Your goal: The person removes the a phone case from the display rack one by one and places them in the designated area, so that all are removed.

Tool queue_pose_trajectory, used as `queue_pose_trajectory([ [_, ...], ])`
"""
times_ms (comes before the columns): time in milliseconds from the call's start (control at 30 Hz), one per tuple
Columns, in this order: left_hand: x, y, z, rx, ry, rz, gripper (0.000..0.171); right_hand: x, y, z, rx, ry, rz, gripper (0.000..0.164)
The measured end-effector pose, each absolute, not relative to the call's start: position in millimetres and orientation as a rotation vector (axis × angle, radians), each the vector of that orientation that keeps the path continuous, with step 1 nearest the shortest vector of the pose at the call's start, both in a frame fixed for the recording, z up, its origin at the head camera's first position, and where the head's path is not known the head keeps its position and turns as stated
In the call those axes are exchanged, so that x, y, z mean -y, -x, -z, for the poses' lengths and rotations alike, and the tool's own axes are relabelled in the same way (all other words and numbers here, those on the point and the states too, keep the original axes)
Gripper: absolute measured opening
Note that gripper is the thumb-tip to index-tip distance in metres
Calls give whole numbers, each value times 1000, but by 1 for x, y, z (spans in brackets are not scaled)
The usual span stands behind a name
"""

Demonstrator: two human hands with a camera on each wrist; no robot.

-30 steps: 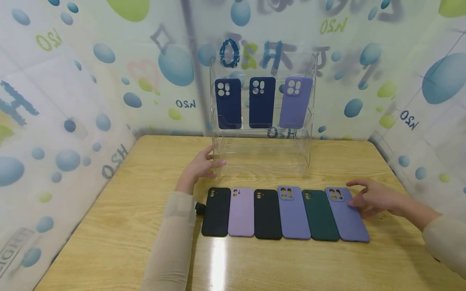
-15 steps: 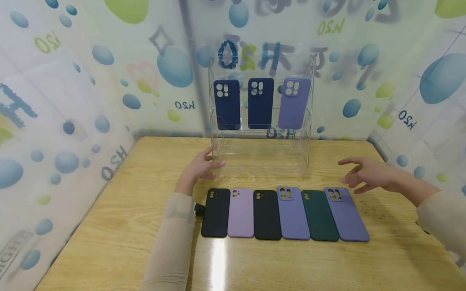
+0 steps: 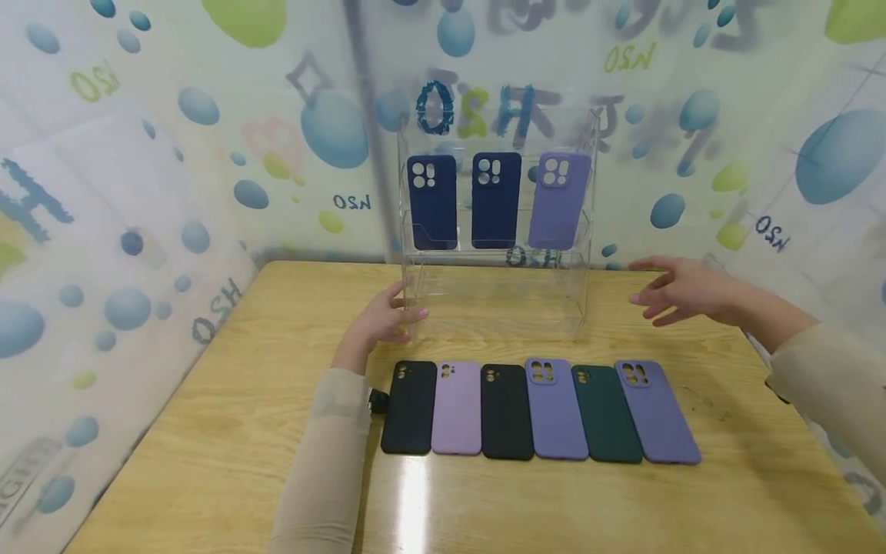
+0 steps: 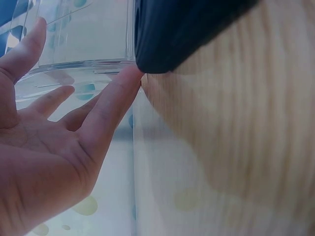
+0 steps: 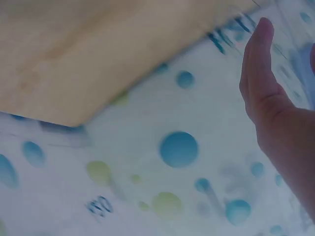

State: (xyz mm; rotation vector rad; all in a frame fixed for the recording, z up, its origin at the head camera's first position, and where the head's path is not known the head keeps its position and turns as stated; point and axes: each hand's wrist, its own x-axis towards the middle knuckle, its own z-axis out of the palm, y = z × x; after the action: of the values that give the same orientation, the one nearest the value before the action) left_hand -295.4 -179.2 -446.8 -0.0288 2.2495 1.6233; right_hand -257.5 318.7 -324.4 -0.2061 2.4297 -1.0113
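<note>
A clear acrylic display stand [image 3: 494,296] stands at the back of the table. On it lean two navy phone cases [image 3: 434,204] and a lavender phone case [image 3: 559,201]. My left hand [image 3: 381,314] is at the stand's lower left corner, fingers extended and spread by its side panel. The left wrist view shows that left hand [image 4: 54,137] with a fingertip close to the stand's edge. My right hand [image 3: 692,291] hovers with nothing in it, to the right of the stand, fingers stretched towards it. In the right wrist view, part of the right hand [image 5: 268,93] shows.
In front of the stand lies a row of phone cases: black [image 3: 410,408], pink-lilac [image 3: 457,408], another black [image 3: 507,412], purple [image 3: 557,412], dark green [image 3: 607,414] and another purple [image 3: 659,414]. Patterned sheeting [image 3: 325,208] encloses the wooden table [image 3: 228,400].
My right hand has risen from the rightmost purple case and moved back and left towards the stand. That case stays on the table. My left hand stays at the stand's corner.
</note>
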Motion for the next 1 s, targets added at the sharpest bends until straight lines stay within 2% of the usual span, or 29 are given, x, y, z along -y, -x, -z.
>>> queue_pose_trajectory([
  [200,183,294,447,-2255,31,-1632,92,-286,279,271,-2542,259,1081,84],
  [333,183,294,446,-2254,30,-1630,92,-273,290,250,-2541,272,1076,88],
  [700,178,292,442,-2264,-55,-1529,94,-244,315,238,-2574,181,1231,98],
  [1000,177,293,445,-2301,-147,-1483,92,-221,335,235,-2654,113,1319,92],
])
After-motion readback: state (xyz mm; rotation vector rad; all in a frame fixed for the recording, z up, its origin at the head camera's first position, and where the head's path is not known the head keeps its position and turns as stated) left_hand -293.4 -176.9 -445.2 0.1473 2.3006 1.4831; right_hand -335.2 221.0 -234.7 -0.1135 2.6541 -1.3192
